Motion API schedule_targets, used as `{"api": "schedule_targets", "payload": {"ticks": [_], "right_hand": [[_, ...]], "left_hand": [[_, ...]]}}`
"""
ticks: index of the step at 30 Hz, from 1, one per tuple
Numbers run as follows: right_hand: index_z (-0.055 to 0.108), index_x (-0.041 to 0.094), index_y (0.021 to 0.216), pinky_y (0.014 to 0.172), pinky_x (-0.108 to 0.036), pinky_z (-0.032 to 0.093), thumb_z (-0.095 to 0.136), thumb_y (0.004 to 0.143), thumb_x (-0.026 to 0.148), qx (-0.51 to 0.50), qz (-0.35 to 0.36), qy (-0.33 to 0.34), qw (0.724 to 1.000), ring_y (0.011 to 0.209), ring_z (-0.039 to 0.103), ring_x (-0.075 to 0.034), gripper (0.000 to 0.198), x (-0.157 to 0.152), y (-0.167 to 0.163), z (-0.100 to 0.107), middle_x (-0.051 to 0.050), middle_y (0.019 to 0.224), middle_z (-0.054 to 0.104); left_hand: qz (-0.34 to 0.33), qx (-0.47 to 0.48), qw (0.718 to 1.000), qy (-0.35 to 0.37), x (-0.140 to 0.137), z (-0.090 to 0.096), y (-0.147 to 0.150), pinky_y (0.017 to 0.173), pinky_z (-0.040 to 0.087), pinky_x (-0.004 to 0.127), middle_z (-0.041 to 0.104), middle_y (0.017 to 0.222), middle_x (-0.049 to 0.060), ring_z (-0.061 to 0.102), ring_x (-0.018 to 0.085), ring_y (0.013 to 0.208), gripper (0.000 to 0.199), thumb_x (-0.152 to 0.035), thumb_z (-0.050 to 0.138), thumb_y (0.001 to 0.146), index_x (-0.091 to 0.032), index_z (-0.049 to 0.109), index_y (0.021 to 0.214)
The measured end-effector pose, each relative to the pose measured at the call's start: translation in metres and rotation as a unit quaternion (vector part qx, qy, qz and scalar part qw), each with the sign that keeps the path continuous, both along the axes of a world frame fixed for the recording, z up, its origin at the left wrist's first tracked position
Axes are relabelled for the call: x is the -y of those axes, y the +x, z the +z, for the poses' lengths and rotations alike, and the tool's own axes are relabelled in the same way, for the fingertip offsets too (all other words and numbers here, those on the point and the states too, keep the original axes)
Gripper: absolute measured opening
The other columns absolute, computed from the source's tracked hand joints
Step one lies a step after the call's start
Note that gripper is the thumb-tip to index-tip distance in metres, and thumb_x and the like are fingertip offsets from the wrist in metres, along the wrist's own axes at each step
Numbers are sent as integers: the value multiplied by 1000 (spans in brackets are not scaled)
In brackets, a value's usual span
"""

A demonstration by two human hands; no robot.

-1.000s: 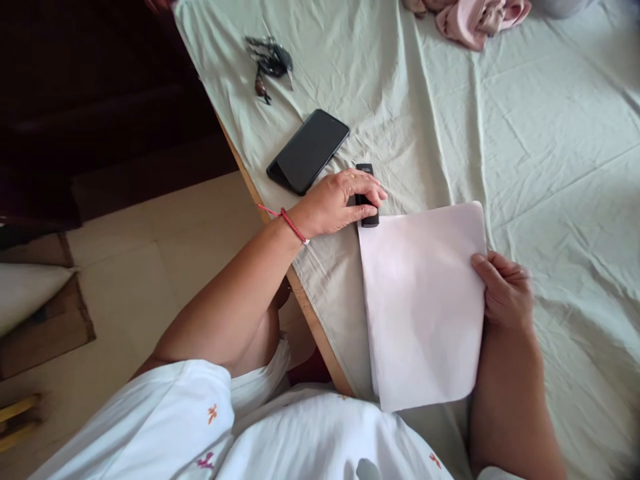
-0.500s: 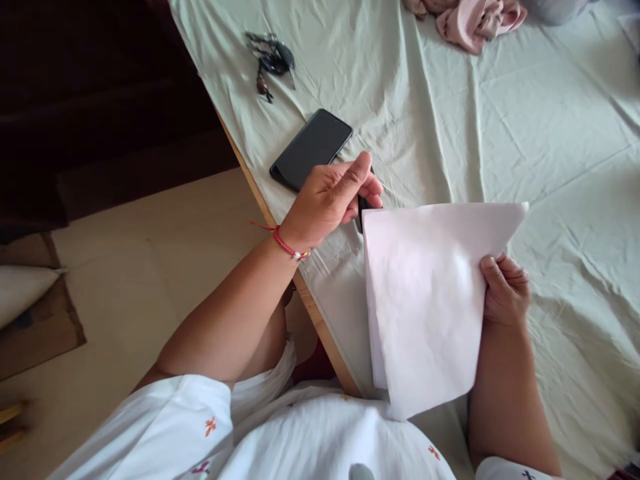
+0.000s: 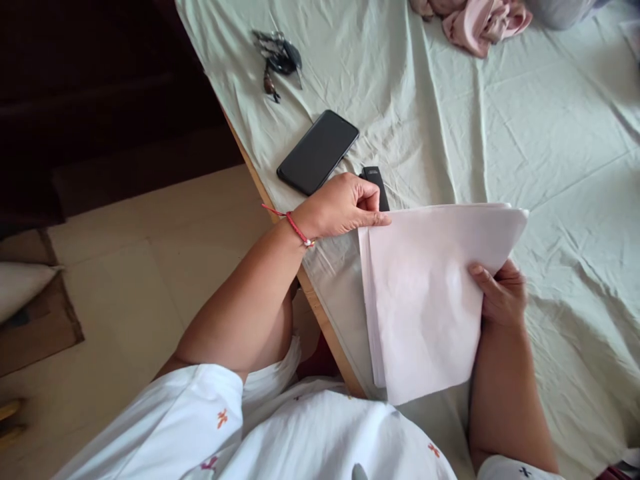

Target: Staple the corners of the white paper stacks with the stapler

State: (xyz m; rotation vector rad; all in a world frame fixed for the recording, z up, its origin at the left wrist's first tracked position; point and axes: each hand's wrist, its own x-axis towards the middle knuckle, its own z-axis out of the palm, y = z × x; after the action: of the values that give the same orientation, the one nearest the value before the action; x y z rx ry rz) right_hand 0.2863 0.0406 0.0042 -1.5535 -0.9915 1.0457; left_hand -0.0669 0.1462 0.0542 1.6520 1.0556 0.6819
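White paper sheets [image 3: 430,300], several in a loose stack, are held over the cloth-covered surface in front of my body. My left hand [image 3: 343,205], with a red thread bracelet on its wrist, pinches their upper left corner between thumb and curled fingers. At the right edge, my right hand [image 3: 503,293] grips the stack, thumb on top and fingers partly hidden behind it. Along the left side the sheets' edges are slightly fanned. Just beyond my left hand lies a black stapler-like object [image 3: 376,185], partly covered by the hand and paper.
A black smartphone [image 3: 319,152] lies past my left hand. Farther off are a bunch of keys [image 3: 280,60] and a crumpled pink cloth [image 3: 485,27]. The wooden edge [image 3: 320,313] of the surface runs diagonally on the left, above a tiled floor [image 3: 135,267].
My left hand, raised with its fingers apart from the paper before, has come down and closed on the upper left corner. My right hand's thumb has shifted slightly inward over the sheets.
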Motion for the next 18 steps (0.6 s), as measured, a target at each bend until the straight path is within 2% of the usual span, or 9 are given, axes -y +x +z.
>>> {"api": "schedule_targets", "payload": {"ticks": [4, 6, 10, 13, 16, 18], "right_hand": [[79, 26, 90, 55, -24, 50, 94, 69, 42, 2, 11, -18, 1000, 61, 60, -11, 30, -1, 1, 1, 2, 83, 75], [79, 26, 88, 53, -24, 49, 93, 71, 44, 7, 23, -29, 999, 59, 59, -10, 29, -1, 1, 1, 2, 81, 75], [77, 24, 86, 49, -24, 46, 92, 72, 47, 16, 12, -29, 999, 56, 56, -10, 31, -1, 3, -1, 2, 78, 73], [75, 24, 86, 49, -23, 44, 93, 70, 47, 20, 3, -27, 999, 56, 54, -10, 33, -1, 4, -3, 4, 76, 70], [74, 23, 86, 51, -24, 44, 92, 71, 47, 23, 3, -34, 999, 58, 54, -11, 34, -2, 2, -1, 3, 77, 69], [71, 21, 84, 52, -23, 42, 92, 72, 45, 25, 4, -27, 999, 58, 52, -10, 33, -3, 0, 1, 4, 75, 67]], "left_hand": [[-48, 10, 998, -38, -1, 7, -7, 64, 43, 25, 67, 70, -1, 56, 10, 65, 15, -30, 75, 80, -16, 71, 74], [-62, 2, 997, -50, -1, 10, -10, 64, 43, 25, 68, 71, 0, 58, 11, 66, 13, -28, 75, 79, -16, 72, 75], [-31, -25, 999, -37, -3, 9, -12, 57, 34, 24, 57, 61, -3, 47, 8, 57, 23, -28, 78, 76, -16, 62, 64], [-5, -28, 999, -21, -4, 3, -13, 56, 30, 25, 49, 57, -4, 41, 7, 55, 34, -37, 77, 79, -17, 56, 60], [-50, -28, 998, -31, -6, -3, -16, 58, 32, 26, 51, 59, -3, 44, 9, 56, 34, -44, 72, 83, -18, 62, 64], [-88, -31, 995, -42, -6, -4, -20, 60, 34, 27, 55, 61, -2, 48, 10, 57, 29, -43, 70, 83, -18, 67, 68]]}}
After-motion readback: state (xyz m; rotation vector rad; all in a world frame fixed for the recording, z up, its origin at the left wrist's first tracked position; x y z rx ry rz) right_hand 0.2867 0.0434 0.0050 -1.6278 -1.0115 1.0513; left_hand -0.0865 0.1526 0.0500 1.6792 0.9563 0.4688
